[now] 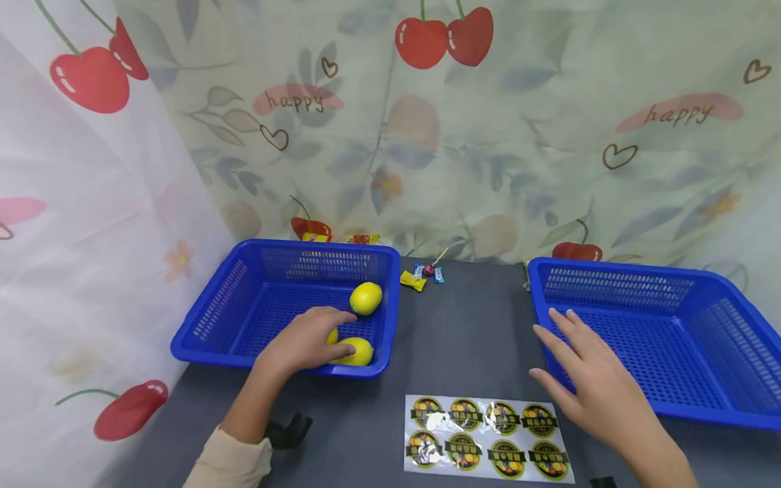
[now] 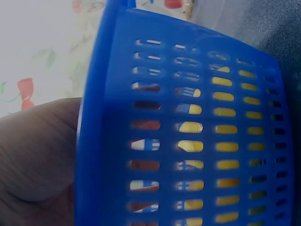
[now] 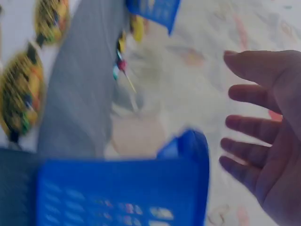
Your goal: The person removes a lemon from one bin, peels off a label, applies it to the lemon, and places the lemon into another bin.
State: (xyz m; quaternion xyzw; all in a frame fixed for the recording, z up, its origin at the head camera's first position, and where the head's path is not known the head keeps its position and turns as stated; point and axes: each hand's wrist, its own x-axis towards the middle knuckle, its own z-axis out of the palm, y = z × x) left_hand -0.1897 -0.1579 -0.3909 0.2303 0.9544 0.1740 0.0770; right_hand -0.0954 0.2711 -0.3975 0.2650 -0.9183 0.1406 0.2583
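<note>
My left hand (image 1: 308,339) reaches over the near side of the left blue basket (image 1: 183,351), with thumb and index finger spread. Between them shows part of a yellow lemon (image 1: 332,335), mostly covered by the hand. I cannot tell whether the hidden fingers grip it. The thumb overlaps a second lemon (image 1: 360,352) near the front corner; a third lemon (image 1: 366,299) lies just beyond the index fingertip. In the left wrist view, yellow shows through the basket's slots. My right hand (image 1: 594,379) hovers at the right blue basket's (image 1: 720,417) left rim, fingers extended, holding nothing.
A sheet of round stickers (image 1: 488,437) lies on the dark table between my forearms. Behind it, a lollipop (image 1: 429,270) and small wrapped candies (image 1: 413,280) sit near the back curtain (image 1: 464,156). More wrappers (image 1: 363,239) show behind the left basket. A black strap (image 1: 289,432) is at my left wrist.
</note>
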